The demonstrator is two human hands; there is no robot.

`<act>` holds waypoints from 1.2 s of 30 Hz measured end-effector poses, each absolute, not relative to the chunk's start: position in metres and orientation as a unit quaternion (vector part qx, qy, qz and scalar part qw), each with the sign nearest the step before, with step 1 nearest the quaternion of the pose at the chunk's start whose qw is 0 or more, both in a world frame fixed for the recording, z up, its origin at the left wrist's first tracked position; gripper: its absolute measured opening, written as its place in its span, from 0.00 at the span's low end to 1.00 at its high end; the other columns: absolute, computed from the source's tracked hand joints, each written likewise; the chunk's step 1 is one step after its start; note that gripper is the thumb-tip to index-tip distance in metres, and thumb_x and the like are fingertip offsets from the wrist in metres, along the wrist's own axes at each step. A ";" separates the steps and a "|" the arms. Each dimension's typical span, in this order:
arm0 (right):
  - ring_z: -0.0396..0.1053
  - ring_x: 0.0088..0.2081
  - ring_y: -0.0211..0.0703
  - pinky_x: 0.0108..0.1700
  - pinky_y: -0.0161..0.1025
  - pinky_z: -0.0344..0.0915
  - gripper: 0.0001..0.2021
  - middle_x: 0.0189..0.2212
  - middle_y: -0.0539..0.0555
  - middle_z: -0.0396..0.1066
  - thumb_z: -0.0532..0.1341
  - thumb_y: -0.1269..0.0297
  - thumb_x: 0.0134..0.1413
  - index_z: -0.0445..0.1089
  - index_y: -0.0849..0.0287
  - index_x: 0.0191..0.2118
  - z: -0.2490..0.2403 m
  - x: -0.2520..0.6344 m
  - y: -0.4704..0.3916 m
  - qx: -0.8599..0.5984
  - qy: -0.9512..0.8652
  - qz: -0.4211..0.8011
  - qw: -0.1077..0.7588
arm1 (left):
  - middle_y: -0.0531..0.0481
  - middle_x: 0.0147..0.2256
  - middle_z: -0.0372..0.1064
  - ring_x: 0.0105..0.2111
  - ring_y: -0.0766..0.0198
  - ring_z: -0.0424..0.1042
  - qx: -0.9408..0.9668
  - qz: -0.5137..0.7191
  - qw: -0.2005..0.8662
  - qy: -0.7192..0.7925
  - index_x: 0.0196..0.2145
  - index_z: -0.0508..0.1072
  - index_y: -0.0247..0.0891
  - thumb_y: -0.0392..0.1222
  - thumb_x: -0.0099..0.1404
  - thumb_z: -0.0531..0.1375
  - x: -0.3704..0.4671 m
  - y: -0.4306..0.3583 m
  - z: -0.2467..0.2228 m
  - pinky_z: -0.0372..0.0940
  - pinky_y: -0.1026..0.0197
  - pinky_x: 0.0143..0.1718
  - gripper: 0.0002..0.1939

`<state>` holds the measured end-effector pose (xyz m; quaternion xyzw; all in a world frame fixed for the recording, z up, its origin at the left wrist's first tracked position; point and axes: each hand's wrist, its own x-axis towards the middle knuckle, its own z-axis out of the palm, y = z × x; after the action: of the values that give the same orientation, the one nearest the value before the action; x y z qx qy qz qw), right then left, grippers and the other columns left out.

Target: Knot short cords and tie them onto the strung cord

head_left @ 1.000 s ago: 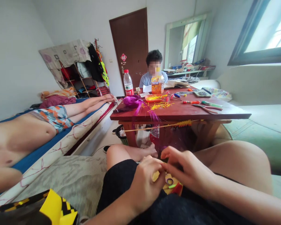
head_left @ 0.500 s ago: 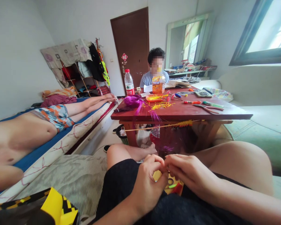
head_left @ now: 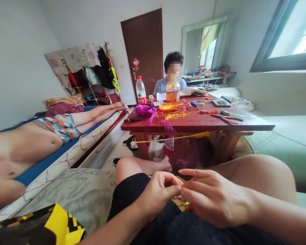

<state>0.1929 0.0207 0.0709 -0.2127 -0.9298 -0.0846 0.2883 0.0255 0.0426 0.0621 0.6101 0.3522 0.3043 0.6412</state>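
Over my lap, my left hand (head_left: 158, 194) pinches with thumb and forefinger, the other fingers curled in. My right hand (head_left: 216, 199) meets it fingertip to fingertip, palm down, its forefinger stretched out and the rest pressed together. Whatever lies between the fingertips is too small or hidden to name. Below the hands, partly covered by them, a yellowish container or sheet (head_left: 179, 203) rests on my lap with small coloured pieces. Beyond my knees, a tangle of purple strands (head_left: 145, 111) and scattered yellow pieces (head_left: 177, 115) lie on the red table (head_left: 193, 126).
On the table stand a water bottle (head_left: 140, 90) and an orange drink bottle (head_left: 171, 92); pliers (head_left: 226, 119) and a phone (head_left: 221, 102) lie right. A person (head_left: 168, 86) sits behind it. Another person (head_left: 33, 143) lies on the bed at left. A yellow-black bag (head_left: 58, 226) is near left.
My right hand has turned flatter, its forefinger now straightened, and has come slightly lower. My left hand has shifted a little, and together they cover more of the things in my lap.
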 end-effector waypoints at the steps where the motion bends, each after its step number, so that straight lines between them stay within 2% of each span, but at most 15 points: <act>1: 0.70 0.25 0.39 0.47 0.45 0.67 0.09 0.23 0.53 0.72 0.50 0.76 0.54 0.67 0.63 0.36 0.071 0.195 0.020 -0.163 -0.935 -0.169 0.266 | 0.54 0.18 0.63 0.21 0.70 0.59 0.535 0.293 0.710 0.353 0.16 0.67 0.34 0.39 0.47 0.62 0.027 0.044 0.061 0.54 0.67 0.25 0.09; 4: 0.71 0.26 0.40 0.50 0.45 0.65 0.09 0.23 0.53 0.72 0.52 0.76 0.55 0.68 0.64 0.36 0.069 0.199 0.019 -0.135 -0.921 -0.273 0.242 | 0.57 0.14 0.57 0.17 0.74 0.53 0.419 0.274 0.793 0.347 0.15 0.66 0.33 0.37 0.41 0.63 0.029 0.047 0.058 0.50 0.69 0.22 0.09; 7: 0.70 0.25 0.39 0.50 0.46 0.65 0.12 0.22 0.53 0.71 0.47 0.76 0.58 0.67 0.65 0.36 0.069 0.196 0.020 -0.168 -0.930 -0.180 0.274 | 0.55 0.18 0.59 0.20 0.72 0.57 0.475 0.289 0.757 0.343 0.17 0.67 0.33 0.38 0.45 0.62 0.029 0.044 0.058 0.54 0.67 0.25 0.08; 9: 0.70 0.24 0.38 0.44 0.45 0.68 0.14 0.22 0.52 0.70 0.44 0.74 0.59 0.66 0.63 0.33 0.072 0.192 0.020 -0.247 -0.917 -0.045 0.311 | 0.52 0.23 0.62 0.26 0.68 0.61 0.604 0.334 0.638 0.343 0.18 0.68 0.34 0.37 0.51 0.60 0.028 0.040 0.059 0.57 0.65 0.31 0.07; 11: 0.68 0.22 0.38 0.31 0.39 0.69 0.13 0.20 0.50 0.68 0.45 0.69 0.60 0.64 0.60 0.29 0.074 0.186 0.021 -0.367 -0.857 0.140 0.335 | 0.50 0.29 0.62 0.31 0.65 0.63 0.735 0.388 0.442 0.338 0.21 0.69 0.34 0.35 0.56 0.57 0.025 0.035 0.058 0.59 0.63 0.34 0.07; 15: 0.63 0.13 0.35 0.15 0.31 0.59 0.14 0.14 0.45 0.64 0.53 0.53 0.53 0.59 0.58 0.26 0.072 0.177 0.030 -0.451 -0.644 0.520 0.333 | 0.46 0.34 0.65 0.34 0.63 0.63 0.878 0.416 0.065 0.227 0.29 0.70 0.33 0.29 0.59 0.53 0.017 0.033 0.050 0.60 0.61 0.37 0.07; 18: 0.61 0.11 0.33 0.13 0.29 0.56 0.18 0.12 0.46 0.64 0.55 0.48 0.48 0.58 0.59 0.26 0.069 0.176 0.035 -0.422 -0.577 0.625 0.314 | 0.44 0.35 0.70 0.34 0.62 0.65 0.915 0.378 -0.046 0.132 0.33 0.70 0.31 0.27 0.58 0.53 0.012 0.035 0.051 0.58 0.58 0.38 0.08; 20: 0.62 0.12 0.34 0.14 0.29 0.57 0.17 0.13 0.46 0.65 0.53 0.49 0.52 0.58 0.59 0.27 0.071 0.177 0.033 -0.424 -0.595 0.602 0.323 | 0.45 0.33 0.71 0.32 0.62 0.65 0.915 0.373 0.017 0.155 0.30 0.70 0.32 0.27 0.58 0.52 0.012 0.036 0.057 0.57 0.58 0.37 0.08; 22: 0.66 0.16 0.36 0.17 0.32 0.60 0.12 0.16 0.47 0.67 0.50 0.55 0.56 0.59 0.59 0.31 0.076 0.181 0.026 -0.425 -0.679 0.494 0.337 | 0.47 0.29 0.71 0.29 0.64 0.64 0.874 0.364 0.216 0.238 0.25 0.69 0.34 0.31 0.58 0.53 0.015 0.036 0.065 0.57 0.60 0.33 0.08; 25: 0.70 0.24 0.39 0.30 0.38 0.68 0.06 0.23 0.51 0.71 0.49 0.69 0.57 0.62 0.60 0.37 0.082 0.187 0.016 -0.319 -0.874 0.173 0.323 | 0.52 0.21 0.65 0.23 0.68 0.61 0.671 0.303 0.586 0.339 0.20 0.68 0.34 0.38 0.53 0.59 0.020 0.038 0.071 0.54 0.65 0.26 0.07; 28: 0.71 0.26 0.40 0.42 0.42 0.68 0.10 0.24 0.53 0.72 0.49 0.76 0.55 0.66 0.61 0.37 0.082 0.192 0.012 -0.171 -0.942 -0.136 0.256 | 0.56 0.16 0.60 0.19 0.73 0.55 0.463 0.272 0.762 0.361 0.16 0.68 0.33 0.39 0.42 0.64 0.023 0.041 0.068 0.50 0.68 0.23 0.09; 30: 0.71 0.25 0.40 0.43 0.42 0.69 0.12 0.22 0.53 0.72 0.47 0.78 0.56 0.67 0.62 0.36 0.080 0.192 0.012 -0.146 -0.936 -0.217 0.237 | 0.56 0.16 0.58 0.18 0.74 0.54 0.401 0.268 0.798 0.362 0.15 0.67 0.33 0.38 0.38 0.65 0.025 0.042 0.065 0.49 0.68 0.23 0.09; 32: 0.70 0.24 0.40 0.40 0.41 0.69 0.14 0.21 0.54 0.72 0.45 0.77 0.58 0.68 0.63 0.35 0.078 0.191 0.013 -0.163 -0.931 -0.196 0.260 | 0.55 0.18 0.59 0.20 0.73 0.56 0.423 0.271 0.789 0.355 0.16 0.67 0.33 0.38 0.41 0.64 0.025 0.041 0.063 0.51 0.68 0.24 0.08; 34: 0.69 0.23 0.40 0.33 0.39 0.69 0.15 0.21 0.54 0.71 0.43 0.74 0.60 0.66 0.62 0.33 0.077 0.188 0.014 -0.229 -0.920 -0.087 0.306 | 0.53 0.23 0.61 0.24 0.70 0.59 0.538 0.316 0.698 0.351 0.17 0.67 0.34 0.38 0.47 0.62 0.025 0.036 0.062 0.55 0.67 0.28 0.07; 36: 0.68 0.21 0.38 0.25 0.35 0.67 0.13 0.20 0.52 0.69 0.45 0.69 0.60 0.64 0.60 0.30 0.075 0.184 0.015 -0.338 -0.873 0.110 0.334 | 0.50 0.28 0.61 0.30 0.66 0.62 0.692 0.380 0.507 0.345 0.19 0.68 0.35 0.36 0.53 0.59 0.023 0.030 0.061 0.58 0.65 0.33 0.07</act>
<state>0.1837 0.0148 0.0750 -0.3378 -0.8730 0.1099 0.3342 0.0233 0.0304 0.0613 0.6922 0.3453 0.3801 0.5071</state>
